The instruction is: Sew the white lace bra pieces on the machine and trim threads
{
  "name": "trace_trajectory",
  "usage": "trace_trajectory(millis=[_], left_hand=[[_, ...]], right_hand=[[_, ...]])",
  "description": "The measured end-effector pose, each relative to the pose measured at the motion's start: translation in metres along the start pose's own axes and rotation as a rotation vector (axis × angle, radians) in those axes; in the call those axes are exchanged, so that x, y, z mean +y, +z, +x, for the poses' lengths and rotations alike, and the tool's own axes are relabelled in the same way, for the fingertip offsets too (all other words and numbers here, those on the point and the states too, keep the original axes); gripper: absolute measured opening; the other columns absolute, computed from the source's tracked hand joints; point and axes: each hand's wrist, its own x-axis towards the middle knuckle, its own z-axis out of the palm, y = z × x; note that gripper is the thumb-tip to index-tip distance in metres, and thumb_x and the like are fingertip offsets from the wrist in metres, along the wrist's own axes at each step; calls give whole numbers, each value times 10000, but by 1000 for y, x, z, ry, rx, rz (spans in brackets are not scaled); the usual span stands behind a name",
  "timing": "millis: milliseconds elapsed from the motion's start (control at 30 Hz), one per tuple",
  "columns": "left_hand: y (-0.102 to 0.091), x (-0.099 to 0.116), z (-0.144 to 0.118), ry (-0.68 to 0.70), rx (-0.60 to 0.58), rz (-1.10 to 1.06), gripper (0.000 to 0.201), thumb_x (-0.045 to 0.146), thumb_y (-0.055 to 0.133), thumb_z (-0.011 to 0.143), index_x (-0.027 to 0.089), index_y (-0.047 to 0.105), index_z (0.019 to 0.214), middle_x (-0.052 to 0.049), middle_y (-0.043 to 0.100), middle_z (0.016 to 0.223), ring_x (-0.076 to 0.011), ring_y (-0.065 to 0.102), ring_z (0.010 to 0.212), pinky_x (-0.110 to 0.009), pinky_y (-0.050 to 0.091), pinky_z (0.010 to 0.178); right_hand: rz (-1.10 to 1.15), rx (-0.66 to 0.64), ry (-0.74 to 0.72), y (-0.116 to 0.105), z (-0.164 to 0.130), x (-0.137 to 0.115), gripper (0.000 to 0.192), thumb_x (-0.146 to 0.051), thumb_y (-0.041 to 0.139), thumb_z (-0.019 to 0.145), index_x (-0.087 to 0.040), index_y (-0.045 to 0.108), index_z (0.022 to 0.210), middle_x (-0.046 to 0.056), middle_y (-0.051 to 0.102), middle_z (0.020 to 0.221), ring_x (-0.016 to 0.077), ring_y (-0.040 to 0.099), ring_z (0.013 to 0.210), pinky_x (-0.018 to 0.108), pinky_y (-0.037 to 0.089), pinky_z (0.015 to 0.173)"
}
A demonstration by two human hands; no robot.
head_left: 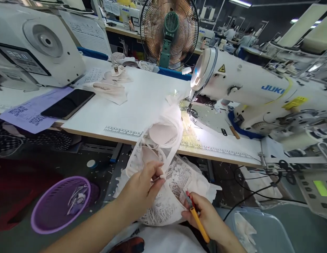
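Observation:
My left hand (142, 188) pinches the edge of a pale pink lace bra (163, 133) between thumb and fingers. The bra hangs over the table's front edge, one moulded cup on the tabletop side and lace panels spread across my lap. My right hand (202, 214) is closed around orange-handled thread snips (197, 221), blades pointing up and left against the lace. A red bit shows beside the blades; I cannot tell what it is. The fabric's upper end lies close to the needle area of the JUKI sewing machine (239, 77).
On the white table (142, 95) lie a black phone (68, 103), printed papers (34, 109), more pale bra pieces (110, 88) and an orange-handled tool (233, 130). A fan (170, 33) stands behind. Below are a purple basket (60, 181) and a clear bin (268, 225).

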Motion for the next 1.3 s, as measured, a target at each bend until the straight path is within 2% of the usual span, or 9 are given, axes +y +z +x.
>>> trace_trajectory(millis=[133,267,400,533,733,833,967,1133,1300], left_hand=[[14,-1,1,157,-29,-6,329,143,372,842,241,319,1151,30,552,762,-102,544,583,-209,458,521],[26,-1,4,176,-120,-112,350,169,367,855,252,294,1187,33,539,756,-105,539,580,-213,460,518],[30,1,7,189,-174,-178,346,172,379,860,266,297,1182,54,522,715,-103,541,574,-206,461,512],[27,1,7,189,-128,-136,292,182,383,863,257,324,1138,51,544,720,-104,572,582,-215,488,544],[22,1,7,277,8,217,117,229,465,836,214,484,950,-15,618,750,-175,611,657,-287,488,563],[20,2,12,182,-36,109,102,215,441,833,207,536,798,18,571,624,-147,558,555,-256,451,510],[14,0,19,-114,-63,-180,95,242,501,786,205,557,718,30,583,623,-130,550,568,-223,443,517],[1,-10,24,-422,-45,-472,130,310,614,719,186,583,697,33,557,611,-114,516,562,-205,419,507],[-8,-17,27,-602,117,-633,229,331,728,607,180,596,717,37,566,581,-104,505,526,-197,411,483]], right_hand=[[23,94,-42,-19,3,-17,232,-351,622,698,-186,468,752,10,525,747,121,422,603,246,380,552],[63,246,-210,-31,11,-44,202,-316,642,710,-203,496,793,45,595,855,143,481,650,270,407,585],[146,182,-319,-30,23,-66,238,-298,684,689,-209,507,820,18,579,796,140,502,677,254,418,594],[146,156,-291,-27,34,-75,275,-352,696,673,-192,498,775,-8,523,708,107,452,578,232,398,524],[170,176,-287,-25,42,-77,278,-385,670,687,-197,476,751,-13,510,692,104,442,568,243,409,539],[168,181,-276,-23,44,-79,293,-407,663,687,-195,470,748,-15,512,683,102,438,560,238,407,527],[-7,209,-286,-37,49,-76,282,-424,623,712,-188,469,738,-7,539,697,113,475,595,239,409,547],[-749,353,-26,-92,65,-64,283,-425,625,702,-191,473,654,-5,536,647,124,466,568,225,330,488],[-867,437,160,-148,81,-53,230,-357,605,710,-176,506,606,46,552,605,153,473,519,256,278,456]])
